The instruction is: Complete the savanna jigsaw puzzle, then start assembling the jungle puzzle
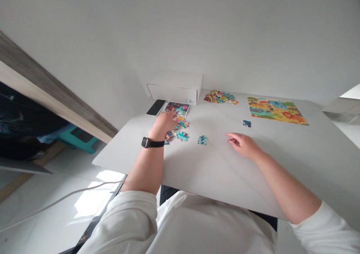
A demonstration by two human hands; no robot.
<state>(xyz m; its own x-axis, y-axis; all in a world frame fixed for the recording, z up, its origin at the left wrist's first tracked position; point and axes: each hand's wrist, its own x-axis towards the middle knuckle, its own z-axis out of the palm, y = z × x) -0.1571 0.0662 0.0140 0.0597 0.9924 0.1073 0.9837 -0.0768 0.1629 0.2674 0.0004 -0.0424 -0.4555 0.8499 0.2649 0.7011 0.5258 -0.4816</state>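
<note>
My left hand [165, 121], with a black watch [145, 142] on its wrist, reaches over a loose pile of jigsaw pieces [182, 135]. The back of the hand hides most of its fingers, so I cannot tell whether it grips a piece. Just beyond it lies a colourful picture card [180, 108]. My right hand [242, 144] hovers at or rests on the tabletop, index finger stretched out and the others loosely bent, holding nothing. A single teal puzzle piece [202, 140] lies between the hands, and a dark blue puzzle piece [246, 123] sits beyond the right hand.
A white box [174, 92] stands against the wall, with a black phone [156, 107] before it. Another pile of puzzle pieces [221, 97] lies at the back of the white table [213, 171]. To the right is an animal picture sheet [277, 110].
</note>
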